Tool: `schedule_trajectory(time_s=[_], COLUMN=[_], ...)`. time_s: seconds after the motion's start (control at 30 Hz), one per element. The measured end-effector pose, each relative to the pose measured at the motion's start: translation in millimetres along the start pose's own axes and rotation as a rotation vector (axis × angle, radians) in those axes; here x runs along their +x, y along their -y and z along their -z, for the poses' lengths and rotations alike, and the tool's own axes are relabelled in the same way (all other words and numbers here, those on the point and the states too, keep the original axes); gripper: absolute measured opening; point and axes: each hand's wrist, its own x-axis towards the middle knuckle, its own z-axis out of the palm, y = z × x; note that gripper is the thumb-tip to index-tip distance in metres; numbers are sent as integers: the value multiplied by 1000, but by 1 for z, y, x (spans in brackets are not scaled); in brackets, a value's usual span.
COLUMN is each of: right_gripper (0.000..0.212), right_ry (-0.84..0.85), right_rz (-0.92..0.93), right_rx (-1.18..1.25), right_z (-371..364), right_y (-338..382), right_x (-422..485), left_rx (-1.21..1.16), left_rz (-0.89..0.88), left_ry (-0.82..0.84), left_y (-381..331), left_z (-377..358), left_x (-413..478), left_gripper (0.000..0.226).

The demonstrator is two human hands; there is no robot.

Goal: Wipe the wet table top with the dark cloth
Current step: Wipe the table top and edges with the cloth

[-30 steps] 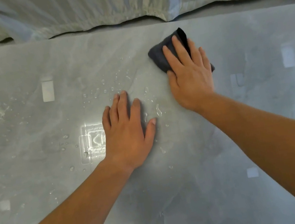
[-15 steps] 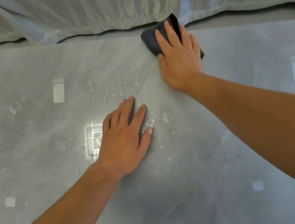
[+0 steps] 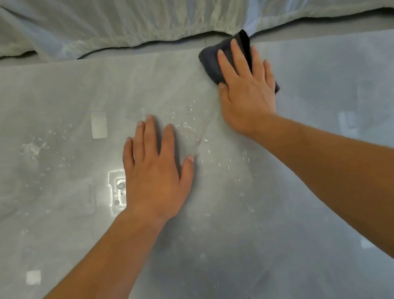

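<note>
R hand (image 3: 246, 93) flat, fingers straight, pressing cloth (image 3: 212, 63) at table's (image 3: 357, 200) far edge, arm outstretched. L hand (image 3: 155, 175) flat, fingers spread, palm down nearer in, holding nothing. Droplets (image 3: 186, 126) between hands.

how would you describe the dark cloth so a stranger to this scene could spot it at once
Start at the grey table top and follow it to its far edge, by the pale draped sheet. There the right hand presses flat on the dark cloth. It is the only near-black thing in view; the left hand rests on bare wet table.
</note>
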Motion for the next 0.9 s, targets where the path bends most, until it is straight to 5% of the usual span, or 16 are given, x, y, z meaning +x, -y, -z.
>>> schedule_trajectory(time_s=[0.23, 0.47, 0.7, 0.9], right_gripper=[58, 57, 58, 58], right_ry=[118, -33, 142, 23], right_rz=[336, -57, 397, 62], right_rx=[-59, 51, -56, 52], right_z=[0, -5, -5, -4], right_y=[-5, 37, 10, 15], right_x=[-40, 21, -41, -18], left_rx=[-20, 1, -13, -2], left_rz=[-19, -38, -62, -51], left_ry=[56, 23, 0, 11], left_y=[26, 27, 35, 33], left_z=[2, -5, -8, -10], left_x=[2, 1, -1, -2], left_gripper=[71, 71, 71, 73])
